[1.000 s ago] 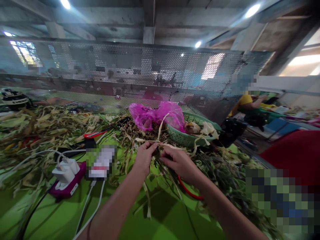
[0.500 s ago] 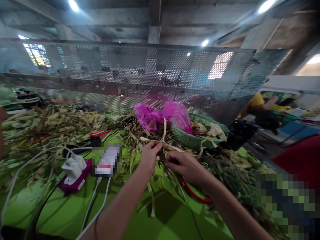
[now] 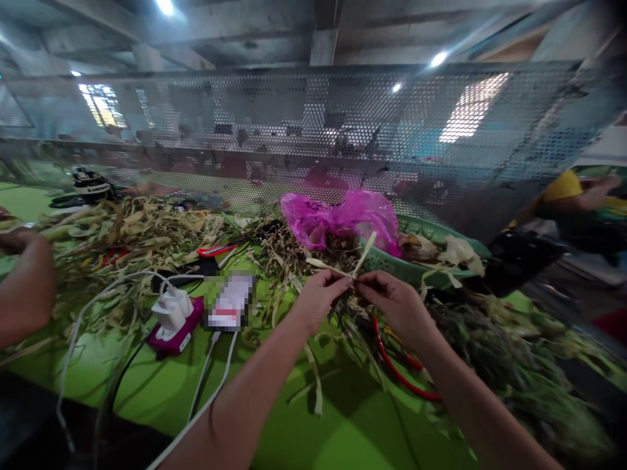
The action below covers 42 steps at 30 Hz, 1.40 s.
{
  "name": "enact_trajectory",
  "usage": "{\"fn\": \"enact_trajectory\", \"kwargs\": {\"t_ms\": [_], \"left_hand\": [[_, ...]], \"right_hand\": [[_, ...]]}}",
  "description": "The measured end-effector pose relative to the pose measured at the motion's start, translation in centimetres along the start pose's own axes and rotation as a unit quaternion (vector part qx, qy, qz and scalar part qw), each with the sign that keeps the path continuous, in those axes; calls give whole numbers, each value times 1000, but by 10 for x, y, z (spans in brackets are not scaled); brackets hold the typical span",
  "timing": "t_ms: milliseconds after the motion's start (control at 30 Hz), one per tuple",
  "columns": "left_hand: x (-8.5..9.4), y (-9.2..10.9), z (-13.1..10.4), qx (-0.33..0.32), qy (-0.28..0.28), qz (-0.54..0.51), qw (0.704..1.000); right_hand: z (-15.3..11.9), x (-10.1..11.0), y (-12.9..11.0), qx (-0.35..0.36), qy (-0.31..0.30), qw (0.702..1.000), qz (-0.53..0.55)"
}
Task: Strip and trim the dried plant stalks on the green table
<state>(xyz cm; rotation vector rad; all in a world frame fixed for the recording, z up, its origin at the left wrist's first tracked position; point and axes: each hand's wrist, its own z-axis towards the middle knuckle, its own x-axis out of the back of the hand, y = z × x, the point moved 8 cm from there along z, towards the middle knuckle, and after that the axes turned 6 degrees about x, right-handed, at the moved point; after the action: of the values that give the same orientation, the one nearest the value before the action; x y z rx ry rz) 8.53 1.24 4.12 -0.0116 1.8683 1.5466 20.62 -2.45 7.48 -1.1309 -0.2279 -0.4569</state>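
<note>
In the head view, your left hand (image 3: 321,297) and your right hand (image 3: 394,303) meet near the middle, their fingertips almost touching. The left one pinches between thumb and forefinger the spot where the pale strips (image 3: 365,253) cross; the right one, also with thumb and forefinger brought together, pinches at the same crossing from the other side. One strip end sticks up and away from you above the grip, and another runs out to the left over your left fingers.

Just beyond the grip lie a crumpled magenta plastic bag (image 3: 367,212) and, beyond and to the right, a green basket (image 3: 385,264) with pale, dry husk-like material in it; the bag overlaps the basket's left side. To the left of the grip are a phone (image 3: 229,307), its picture pixelated, and a purple power strip (image 3: 161,339) carrying white plugs (image 3: 171,310). Farther left and beyond them spreads a heap of dry leaves (image 3: 132,228), with another person's arm (image 3: 24,294) at the edge. Nearer you than the grip, a red curved piece (image 3: 392,369) lies by your right forearm on the green table (image 3: 313,444). Darker stalks (image 3: 514,365) spread to the right. A perforated panel (image 3: 274,130) stands behind everything.
</note>
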Motion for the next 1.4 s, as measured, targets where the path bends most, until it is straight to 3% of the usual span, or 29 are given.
{"fn": "enact_trajectory", "kwargs": {"t_ms": [267, 567, 767, 900, 1033, 1133, 1400], "left_hand": [[6, -4, -1, 14, 15, -7, 1000], [-6, 11, -3, -52, -43, 129, 989], [-17, 2, -6, -20, -92, 167, 981], [-13, 0, -4, -24, -82, 188, 978], [-15, 5, -1, -76, -80, 245, 963], [-16, 2, 0, -86, -82, 265, 957], [-23, -3, -7, -87, -105, 356, 925]], "right_hand": [[-1, -2, -3, -15, -21, 1000, -2], [-3, 5, 5, -65, 47, 987, 138], [-4, 3, 12, -85, 59, 984, 146], [-2, 8, 14, -69, 55, 994, 59], [-3, 19, -3, 10, 76, 995, -65], [-4, 14, -13, 42, 48, 994, -84], [-3, 5, -4, 24, 9, 998, -62]]}}
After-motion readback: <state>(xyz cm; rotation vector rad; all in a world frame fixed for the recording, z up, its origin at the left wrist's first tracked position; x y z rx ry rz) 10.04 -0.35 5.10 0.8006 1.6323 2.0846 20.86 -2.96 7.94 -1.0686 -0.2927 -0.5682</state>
